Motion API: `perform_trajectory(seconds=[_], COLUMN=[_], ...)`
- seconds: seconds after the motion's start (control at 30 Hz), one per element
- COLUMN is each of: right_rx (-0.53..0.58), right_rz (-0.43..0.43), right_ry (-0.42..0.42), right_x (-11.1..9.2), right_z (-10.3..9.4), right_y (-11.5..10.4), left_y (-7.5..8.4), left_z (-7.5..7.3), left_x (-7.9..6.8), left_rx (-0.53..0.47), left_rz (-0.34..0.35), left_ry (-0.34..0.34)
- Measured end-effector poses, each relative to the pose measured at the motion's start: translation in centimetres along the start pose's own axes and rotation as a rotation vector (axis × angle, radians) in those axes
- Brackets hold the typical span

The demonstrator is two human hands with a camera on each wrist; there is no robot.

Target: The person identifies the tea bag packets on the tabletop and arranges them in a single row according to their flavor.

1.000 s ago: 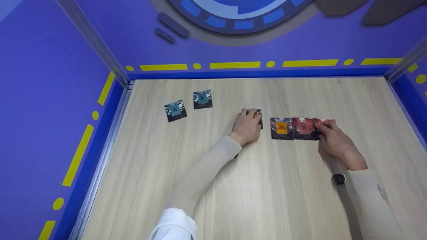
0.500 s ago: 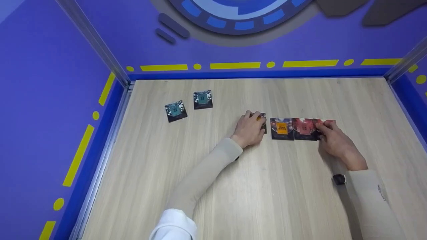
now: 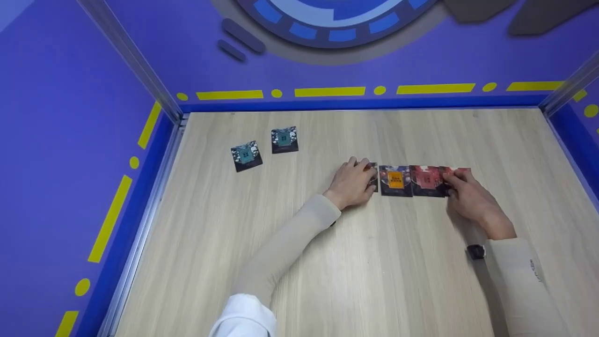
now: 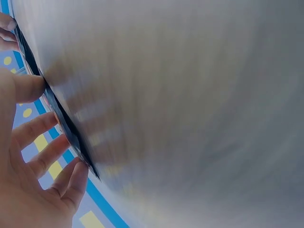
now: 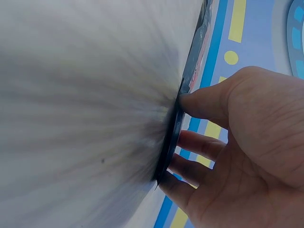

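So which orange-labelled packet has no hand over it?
The orange-labelled packet just left of the red packets: it lies fully in view, while the other orange one is partly covered by the left hand.

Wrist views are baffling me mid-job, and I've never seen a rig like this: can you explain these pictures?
There's no machine: a person's bare left hand and right hand work on a table. The head view looks forward and down; each wrist view shows its own hand close up, the tabletop appearing steeply tilted. The left hand grips an orange packet, the right a red packet. Between them lie another orange packet and another red packet. Two green packets lie farther left.
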State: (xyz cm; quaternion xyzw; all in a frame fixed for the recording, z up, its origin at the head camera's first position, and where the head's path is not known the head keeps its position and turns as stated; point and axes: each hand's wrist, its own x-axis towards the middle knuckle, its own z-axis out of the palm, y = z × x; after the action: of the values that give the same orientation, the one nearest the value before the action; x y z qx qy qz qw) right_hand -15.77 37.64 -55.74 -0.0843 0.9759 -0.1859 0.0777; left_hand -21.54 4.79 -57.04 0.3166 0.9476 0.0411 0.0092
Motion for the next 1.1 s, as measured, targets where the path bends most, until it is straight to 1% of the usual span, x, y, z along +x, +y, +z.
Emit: perform_trajectory(seconds=[0.3, 0.5, 0.57, 0.8, 1.1], right_rx=[-0.002, -0.005, -0.001, -0.020, -0.011], right_rz=[0.005, 0.009, 0.004, -0.050, -0.036], right_ry=[-0.007, 0.000, 0.002, 0.025, 0.032], right_x=[-0.04, 0.00, -0.01, -0.16, -0.06], right_z=[-0.04, -0.04, -0.06, 0.00, 0.04], right_y=[-0.07, -0.09, -0.11, 0.05, 0.03], left_y=[0.10, 0.13, 0.16, 0.31, 0.33], left_z=[-0.11, -0.04, -0.03, -0.08, -0.06], left_x=[-0.10, -0.09, -0.12, -0.30, -0.20], left_rx=[-0.014, -0.017, -0.019, -0.016, 0.012], left_rz=[0.001, 0.002, -0.001, 0.004, 0.002], left_ry=[-0.013, -0.003, -0.003, 0.000, 0.002])
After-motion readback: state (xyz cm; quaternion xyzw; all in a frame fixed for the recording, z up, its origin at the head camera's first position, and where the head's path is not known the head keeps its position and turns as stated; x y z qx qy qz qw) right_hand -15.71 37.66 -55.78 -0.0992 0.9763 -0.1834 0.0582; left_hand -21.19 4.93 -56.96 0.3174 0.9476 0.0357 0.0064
